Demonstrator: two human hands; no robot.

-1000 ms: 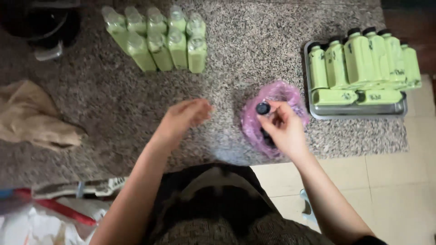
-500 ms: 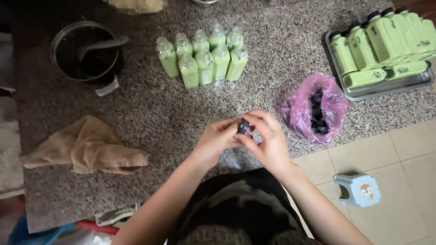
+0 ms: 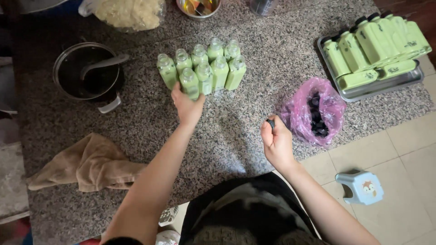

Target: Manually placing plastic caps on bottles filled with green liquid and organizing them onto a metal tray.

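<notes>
Left hand point(image 3: 187, 105) now off the cap and closed on the nearest uncapped green bottle point(image 3: 190, 83) in the counter cluster, right hand point(image 3: 276, 141) apart, pinching black cap point(image 3: 271, 123): capping moves to that bottle.

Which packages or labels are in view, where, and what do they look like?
Open green bottles: clustered top centre, uncapped, unlabelled; left hand on the front one.
Capped green bottles: metal tray, top right, small dark labels.
Pink bag: right of centre, holds dark caps.
Right hand: holds dark cap.

Bare counter point(image 3: 236, 131) lies open between bottles point(image 3: 202, 68) and pink bag point(image 3: 313, 111).
</notes>
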